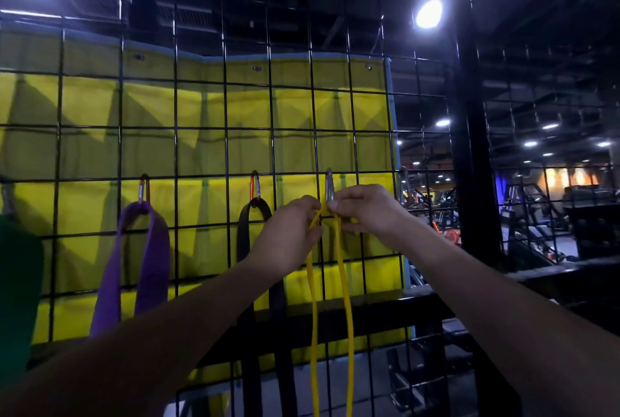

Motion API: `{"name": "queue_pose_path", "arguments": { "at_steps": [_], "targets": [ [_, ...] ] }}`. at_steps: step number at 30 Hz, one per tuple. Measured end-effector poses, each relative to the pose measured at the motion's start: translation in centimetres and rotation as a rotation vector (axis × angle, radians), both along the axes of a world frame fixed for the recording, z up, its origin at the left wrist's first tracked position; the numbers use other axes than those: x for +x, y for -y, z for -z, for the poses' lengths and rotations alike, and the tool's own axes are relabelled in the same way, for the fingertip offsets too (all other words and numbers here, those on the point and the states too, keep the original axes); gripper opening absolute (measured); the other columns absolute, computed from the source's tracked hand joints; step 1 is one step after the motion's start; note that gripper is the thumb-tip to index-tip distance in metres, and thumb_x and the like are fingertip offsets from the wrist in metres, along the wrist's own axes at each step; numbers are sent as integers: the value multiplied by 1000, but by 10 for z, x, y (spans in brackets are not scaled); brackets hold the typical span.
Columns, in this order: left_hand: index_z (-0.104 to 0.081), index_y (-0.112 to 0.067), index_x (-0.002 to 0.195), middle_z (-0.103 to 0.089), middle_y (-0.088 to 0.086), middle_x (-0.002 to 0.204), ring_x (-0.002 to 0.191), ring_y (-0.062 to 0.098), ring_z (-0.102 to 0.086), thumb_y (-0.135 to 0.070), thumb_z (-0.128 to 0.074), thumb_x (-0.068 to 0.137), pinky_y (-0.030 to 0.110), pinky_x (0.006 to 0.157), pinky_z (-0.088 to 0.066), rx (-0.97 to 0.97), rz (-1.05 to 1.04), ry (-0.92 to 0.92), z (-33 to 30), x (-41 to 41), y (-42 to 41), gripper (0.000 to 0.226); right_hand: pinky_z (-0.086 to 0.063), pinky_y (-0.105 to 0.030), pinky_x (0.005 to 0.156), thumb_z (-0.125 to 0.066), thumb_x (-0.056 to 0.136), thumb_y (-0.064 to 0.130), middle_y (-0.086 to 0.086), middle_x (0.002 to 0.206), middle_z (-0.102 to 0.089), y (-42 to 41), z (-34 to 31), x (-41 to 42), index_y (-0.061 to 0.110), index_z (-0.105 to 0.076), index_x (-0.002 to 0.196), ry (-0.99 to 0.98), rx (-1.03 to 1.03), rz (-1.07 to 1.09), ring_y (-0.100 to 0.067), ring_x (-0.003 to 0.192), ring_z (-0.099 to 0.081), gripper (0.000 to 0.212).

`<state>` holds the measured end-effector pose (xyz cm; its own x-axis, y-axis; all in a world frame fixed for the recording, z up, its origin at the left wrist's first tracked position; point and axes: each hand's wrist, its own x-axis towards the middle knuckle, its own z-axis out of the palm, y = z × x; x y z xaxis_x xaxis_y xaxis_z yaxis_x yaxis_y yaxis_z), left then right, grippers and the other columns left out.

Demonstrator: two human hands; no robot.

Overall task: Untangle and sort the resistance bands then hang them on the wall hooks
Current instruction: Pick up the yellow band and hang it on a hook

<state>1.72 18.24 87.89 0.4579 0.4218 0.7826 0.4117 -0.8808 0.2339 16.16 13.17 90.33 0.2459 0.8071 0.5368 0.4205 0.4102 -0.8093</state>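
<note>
A dim gym is stretching out behind a black wire grid panel [174,128], and a yellow padded mat [208,104] is hanging behind that grid, with ceiling lights glowing above and exercise machines showing far off to the right.

From the head view, a person is reaching both arms up to the grid. The left hand [288,235] is curling its fingers around the top of the yellow resistance band [345,299], pinching the loop just beneath a silver carabiner hook [329,186] clipped to a grid wire. The right hand [365,208] is meeting it from the other side, its fingertips pressed together on the same loop and touching the lower end of the hook. Whether the band is already seated inside the hook cannot be told. The band's two strands are hanging straight down between the forearms.

To the left, a black band [245,238] is hanging from a red carabiner [255,185], and a purple band [157,248] is hanging from an orange carabiner [144,189]. A green band [16,282] is showing at the left edge.
</note>
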Motion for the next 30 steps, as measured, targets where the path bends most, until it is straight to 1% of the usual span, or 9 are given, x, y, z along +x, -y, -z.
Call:
{"name": "queue_pose_path", "arguments": {
  "at_steps": [4,6,8,10,13,16,20,25,30],
  "targets": [
    [-52,-17,127,-60,4,120,105,18,-59,-13,-55,90,28,86,-47,-26,6,13,2,2,4,37,-50,-33,68,-68,83,21,-5,76,-62,-8,-1,-5,9,-68,95,16,88,117,-17,71,-57,17],
    [-52,-18,128,-61,4,119,100,19,-61,-12,-56,90,30,84,-50,-55,19,20,3,4,6,39,-46,-28,61,-73,78,17,-4,76,-63,-14,-5,-7,15,-69,80,41,129,213,-18,69,-57,5],
    [-51,-19,130,-61,4,120,98,20,-62,-11,-57,89,30,84,-50,-85,29,29,4,6,7,42,-43,-24,59,-75,74,13,-3,73,-64,-19,-5,-4,20,-65,64,23,172,307,-18,68,-59,16],
    [-50,-17,132,-61,5,122,102,21,-62,-10,-57,89,29,86,-48,-94,38,28,4,9,9,43,-46,-25,62,-76,73,12,-4,72,-65,-19,-2,-1,20,-63,60,-17,204,386,-19,70,-61,20],
    [-50,-15,132,-60,6,123,107,21,-59,-8,-54,90,25,87,-44,-80,24,12,3,17,9,42,-54,-34,76,-77,72,11,-5,74,-67,-19,1,2,21,-61,57,-50,234,429,-24,80,-67,25],
    [-49,-15,132,-61,5,120,105,19,-59,-7,-53,90,21,82,-41,-93,19,24,6,20,7,43,-52,-33,75,-78,71,12,-8,76,-68,-19,2,2,15,-66,64,1,243,435,-26,81,-68,15],
    [-51,-16,128,-57,-2,98,87,13,-58,-4,-54,88,21,75,-44,-97,46,42,15,16,5,42,-52,-34,73,-79,70,15,-6,74,-67,-15,8,-1,15,-64,68,109,274,454,-24,77,-66,16],
    [-50,-13,125,-53,-3,91,73,8,-51,-3,-58,85,12,65,-36,-99,69,113,29,11,8,41,-41,-18,61,-73,74,6,8,74,-54,-4,35,-2,9,-62,102,231,246,453,-13,71,-55,31],
    [-55,-10,116,-53,-5,87,80,13,-60,-8,-60,85,5,53,-37,-152,120,208,73,7,20,32,-37,0,55,-63,76,-2,-1,79,-58,25,85,7,4,-64,100,325,225,523,-1,60,-49,24]
  ]
}}
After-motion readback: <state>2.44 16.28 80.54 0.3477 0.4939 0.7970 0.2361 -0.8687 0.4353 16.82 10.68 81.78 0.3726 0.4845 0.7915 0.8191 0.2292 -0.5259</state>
